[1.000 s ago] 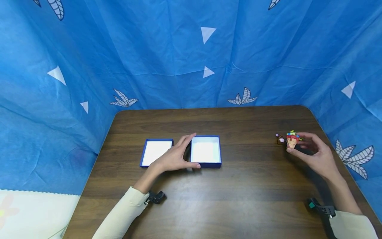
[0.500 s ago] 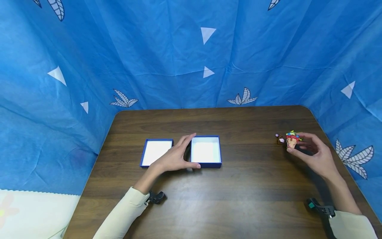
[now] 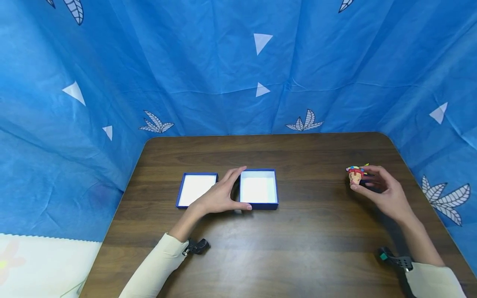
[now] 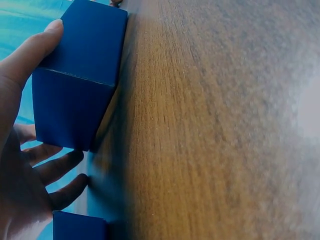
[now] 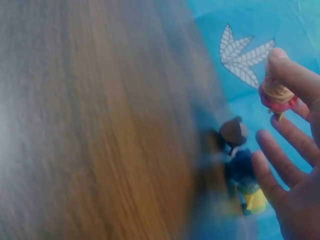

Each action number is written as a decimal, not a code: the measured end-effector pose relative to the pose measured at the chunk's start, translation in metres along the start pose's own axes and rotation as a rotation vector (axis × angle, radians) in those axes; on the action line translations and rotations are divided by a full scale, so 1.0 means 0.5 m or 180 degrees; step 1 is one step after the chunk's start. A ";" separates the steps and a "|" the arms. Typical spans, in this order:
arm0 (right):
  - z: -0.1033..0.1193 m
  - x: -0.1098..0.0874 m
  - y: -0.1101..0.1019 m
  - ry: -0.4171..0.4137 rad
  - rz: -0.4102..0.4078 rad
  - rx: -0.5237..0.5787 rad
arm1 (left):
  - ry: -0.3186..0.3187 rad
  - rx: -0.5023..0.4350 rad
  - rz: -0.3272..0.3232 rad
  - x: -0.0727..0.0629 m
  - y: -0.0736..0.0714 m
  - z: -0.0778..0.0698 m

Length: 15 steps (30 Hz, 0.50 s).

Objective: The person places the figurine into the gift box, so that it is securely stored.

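Observation:
My left hand (image 3: 220,194) spans the near left side of an open blue box (image 3: 264,206) with a white inside. Its thumb presses the front wall (image 4: 90,40) in the left wrist view, and the index finger reaches to the back corner. At the right of the table my right hand (image 3: 387,198) pinches a small toy figurine (image 3: 355,177) with red and tan parts between thumb and fingers. In the right wrist view the figurine (image 5: 276,95) hangs with its red part downward. Below it are a brown figurine (image 5: 233,132) and one with a dark blue top and yellow-green bottom (image 5: 252,197).
A shallow blue-rimmed white lid (image 3: 193,190) lies left of the box, partly behind my left hand. The brown wooden table (image 3: 298,244) has blue patterned cloth (image 3: 208,62) around its back and sides. Each wrist wears a black strap (image 3: 400,261).
My right hand has moved left with the figurine, which now covers the spot where the brown figurine showed. My left hand stays at the box. The head view has shifted slightly.

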State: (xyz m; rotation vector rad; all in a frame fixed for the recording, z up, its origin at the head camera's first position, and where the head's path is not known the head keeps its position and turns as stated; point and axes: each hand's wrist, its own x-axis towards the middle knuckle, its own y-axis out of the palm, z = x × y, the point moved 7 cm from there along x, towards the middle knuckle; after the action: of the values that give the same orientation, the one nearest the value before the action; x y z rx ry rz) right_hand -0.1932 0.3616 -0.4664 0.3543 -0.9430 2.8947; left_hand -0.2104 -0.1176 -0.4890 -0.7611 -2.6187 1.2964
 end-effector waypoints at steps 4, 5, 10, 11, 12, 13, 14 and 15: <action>0.007 0.001 0.018 0.0015 0.0063 -0.0031 | 0.0001 -0.0001 -0.0002 0.001 0.000 0.000; 0.008 0.001 0.023 0.0015 0.0079 -0.0034 | 0.0000 -0.0006 -0.0003 0.001 0.000 0.000; 0.017 0.003 0.043 -0.0038 0.0149 0.0059 | -0.0016 -0.0032 0.0002 0.001 -0.001 0.000; 0.019 0.003 0.047 -0.0059 0.0156 0.0068 | -0.0018 -0.0038 0.0002 0.001 0.000 0.000; 0.021 0.005 0.050 -0.0070 0.0157 0.0084 | -0.0019 -0.0040 0.0001 0.001 0.000 0.000; 0.023 0.006 0.053 -0.0079 0.0155 0.0093 | -0.0016 -0.0047 -0.0003 0.001 0.000 0.000; 0.025 0.007 0.056 -0.0080 0.0155 0.0106 | -0.0019 -0.0047 -0.0004 0.001 0.000 0.001; 0.026 0.008 0.059 -0.0083 0.0158 0.0109 | -0.0020 -0.0050 -0.0009 0.001 0.001 0.001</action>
State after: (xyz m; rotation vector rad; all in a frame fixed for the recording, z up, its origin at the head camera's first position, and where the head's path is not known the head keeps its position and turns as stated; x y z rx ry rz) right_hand -0.1989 0.3298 -0.4720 0.3773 -0.9198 2.9614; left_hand -0.2111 -0.1175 -0.4897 -0.7565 -2.6369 1.2810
